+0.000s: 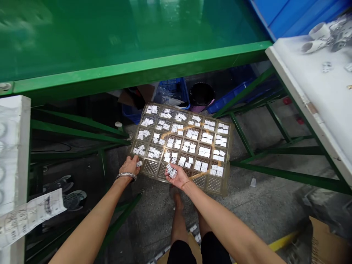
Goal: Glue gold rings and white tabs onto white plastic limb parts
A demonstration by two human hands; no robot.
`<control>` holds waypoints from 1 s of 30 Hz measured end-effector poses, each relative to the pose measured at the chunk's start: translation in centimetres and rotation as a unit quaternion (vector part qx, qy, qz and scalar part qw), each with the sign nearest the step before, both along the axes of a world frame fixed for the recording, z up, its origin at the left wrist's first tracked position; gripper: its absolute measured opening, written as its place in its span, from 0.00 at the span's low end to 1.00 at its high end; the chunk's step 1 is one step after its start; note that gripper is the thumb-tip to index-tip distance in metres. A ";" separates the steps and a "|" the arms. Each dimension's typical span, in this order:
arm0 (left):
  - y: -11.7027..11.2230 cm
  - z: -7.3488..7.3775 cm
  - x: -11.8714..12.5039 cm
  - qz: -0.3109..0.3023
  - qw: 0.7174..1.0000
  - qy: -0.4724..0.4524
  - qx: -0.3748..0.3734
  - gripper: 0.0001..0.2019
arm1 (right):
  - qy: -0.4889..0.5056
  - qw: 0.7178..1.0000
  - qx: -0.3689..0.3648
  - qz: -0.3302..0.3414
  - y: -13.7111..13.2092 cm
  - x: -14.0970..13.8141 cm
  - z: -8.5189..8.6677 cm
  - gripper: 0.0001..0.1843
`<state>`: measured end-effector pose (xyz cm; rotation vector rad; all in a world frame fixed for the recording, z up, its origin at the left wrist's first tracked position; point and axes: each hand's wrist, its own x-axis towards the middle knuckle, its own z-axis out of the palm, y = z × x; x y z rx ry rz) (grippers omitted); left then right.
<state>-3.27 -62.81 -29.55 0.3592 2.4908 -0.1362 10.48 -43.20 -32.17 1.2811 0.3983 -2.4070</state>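
An amber plastic tray point(230, 146) lies on the concrete floor point(264, 205), its cells holding small white pieces point(187, 145). At its near edge, the left hand point(129, 165) pinches 1 piece point(139, 163) between its fingers, while the right hand point(177, 176) curls its fingers around a bunch of pieces point(172, 172) above the tray.

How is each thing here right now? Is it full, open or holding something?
Amber grid tray, most compartments filled, some front ones bare.
Left hand, touching the tray, beside a white piece.
Right hand, palm up, holding white pieces.
Black round bin, open top.
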 end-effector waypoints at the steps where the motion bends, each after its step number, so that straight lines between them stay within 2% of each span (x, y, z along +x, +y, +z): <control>1: -0.1 -0.1 -0.1 -0.004 1.000 -0.006 -0.001 0.17 | -0.006 1.000 -0.003 0.002 0.0 0.0 0.1 0.14; 7: -0.5 -0.5 -0.3 -0.018 1.000 -0.022 0.001 0.17 | -0.026 1.000 -0.008 0.005 0.0 -0.1 0.4 0.13; 16: -1.6 0.6 -1.9 -0.022 0.999 -0.022 0.033 0.16 | -0.017 1.000 -0.018 -0.001 -0.6 0.0 0.8 0.14; 24: -0.3 0.1 -0.4 0.016 0.998 0.009 0.056 0.16 | -0.017 1.000 -0.006 -0.009 -1.1 -0.5 1.1 0.14; 30: 0.1 1.3 0.7 0.047 0.997 0.007 0.056 0.16 | -0.014 1.000 -0.005 0.011 -1.1 0.1 1.9 0.14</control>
